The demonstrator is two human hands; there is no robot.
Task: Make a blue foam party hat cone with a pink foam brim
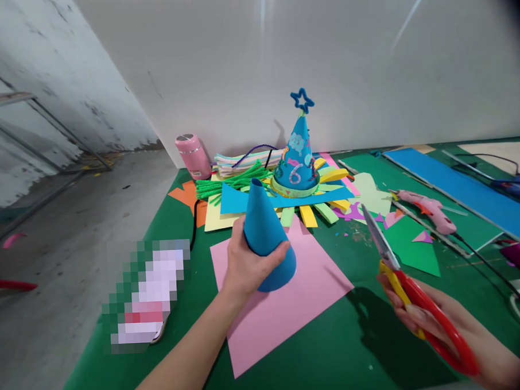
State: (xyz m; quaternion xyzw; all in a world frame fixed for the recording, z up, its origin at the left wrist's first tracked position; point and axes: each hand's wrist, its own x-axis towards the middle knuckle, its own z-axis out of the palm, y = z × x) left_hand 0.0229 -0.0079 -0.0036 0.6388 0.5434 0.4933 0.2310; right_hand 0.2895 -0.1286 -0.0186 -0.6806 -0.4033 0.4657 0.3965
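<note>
My left hand (248, 259) is wrapped round a plain blue paper cone (265, 223), which stands upright with a small hole at its tip. Beneath the cone lies a pink paper sheet (291, 308) on the green table. On the right, my right hand (438, 319) grips red-and-yellow scissors (428, 308) above the table, blades nearly together and pointing up and away. Behind the cone rises a decorated blue party hat (296, 164) with a number 6, a green rim and a blue star (302, 100) on top.
Green pipe cleaners (229, 183), a pink flask (193, 156) and paper strips surround the hat. A pink glue gun (428, 209) with its cord lies right, near a long blue board (462, 186). A pixelated phone-like object (154, 294) rests at the left edge. A white panel (314, 66) closes the back.
</note>
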